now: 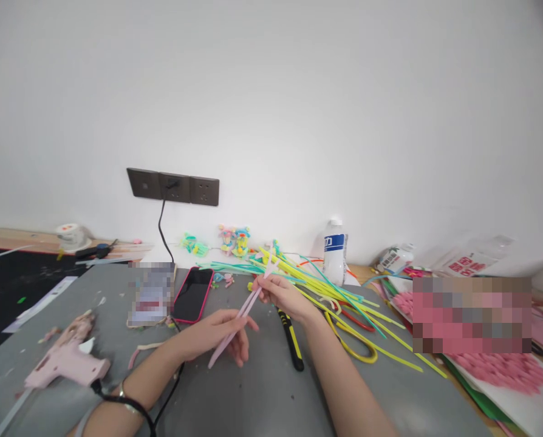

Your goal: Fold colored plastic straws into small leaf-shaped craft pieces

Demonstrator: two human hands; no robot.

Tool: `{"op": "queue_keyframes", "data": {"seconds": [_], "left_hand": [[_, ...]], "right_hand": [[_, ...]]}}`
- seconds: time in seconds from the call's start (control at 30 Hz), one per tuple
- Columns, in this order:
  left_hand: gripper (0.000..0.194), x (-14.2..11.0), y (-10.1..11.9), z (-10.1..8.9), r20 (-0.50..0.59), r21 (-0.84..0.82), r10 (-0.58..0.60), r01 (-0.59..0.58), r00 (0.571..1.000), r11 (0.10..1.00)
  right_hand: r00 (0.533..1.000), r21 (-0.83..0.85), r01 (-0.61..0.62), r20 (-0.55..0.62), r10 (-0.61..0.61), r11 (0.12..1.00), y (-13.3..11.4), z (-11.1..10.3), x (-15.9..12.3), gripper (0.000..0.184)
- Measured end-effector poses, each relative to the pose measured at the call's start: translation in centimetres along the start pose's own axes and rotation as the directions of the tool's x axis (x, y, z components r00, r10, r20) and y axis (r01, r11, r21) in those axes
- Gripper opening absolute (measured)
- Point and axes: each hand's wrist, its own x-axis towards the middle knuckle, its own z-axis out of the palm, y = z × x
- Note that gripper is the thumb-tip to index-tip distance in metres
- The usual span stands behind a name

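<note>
Pale pink pipe cleaners (252, 298), folded or crossed near the top, slant between my two hands above the grey table mat. My right hand (276, 292) pinches them close to their upper end, where short tips stick out. Lower down, they run through the loosely curled fingers of my left hand (232, 331), and their free ends hang below it. Exactly how the left fingers grip is partly hidden. Beyond and right of my right hand lies a loose bundle of yellow and teal pipe cleaners (308, 280). A black-and-yellow utility knife (291, 343) rests between my forearms.
A pink glue gun (66, 361) lies left, its black cord passing by my left forearm. A pink-cased phone (194, 295) lies ahead. Along the wall are small pipe-cleaner figures (235, 241) and a white bottle (334, 255). A pink fluffy piece (499, 367) lies right.
</note>
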Motion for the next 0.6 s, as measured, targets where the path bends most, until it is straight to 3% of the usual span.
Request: {"op": "queue_keyframes", "data": {"seconds": [0.17, 0.23, 0.43, 0.6], "left_hand": [[0.043, -0.1, 0.1, -0.3, -0.077, -0.189, -0.05, 0.035, 0.996, 0.981], [0.044, -0.1, 0.2, -0.5, -0.076, -0.23, -0.076, 0.056, 0.994, 0.971], [0.044, 0.2, 0.2, -0.8, -0.079, -0.286, -0.011, -0.012, 0.997, 0.958], [0.043, 0.2, 0.1, -0.8, -0.068, -0.282, -0.014, -0.006, 0.998, 0.959]], "right_hand": [[0.978, -0.119, -0.002, 0.207, 0.027, 0.993, 0.0, 2.3, -0.1, 0.04], [0.973, -0.154, 0.044, 0.23, -0.008, 0.987, 0.1, 3.0, 0.0, 0.042], [0.992, -0.132, 0.123, 0.01, -0.123, 0.984, 0.6, 3.0, 0.5, 0.043], [0.988, -0.097, 0.136, -0.057, -0.142, 0.986, 0.6, 2.3, 0.6, 0.044]]}}
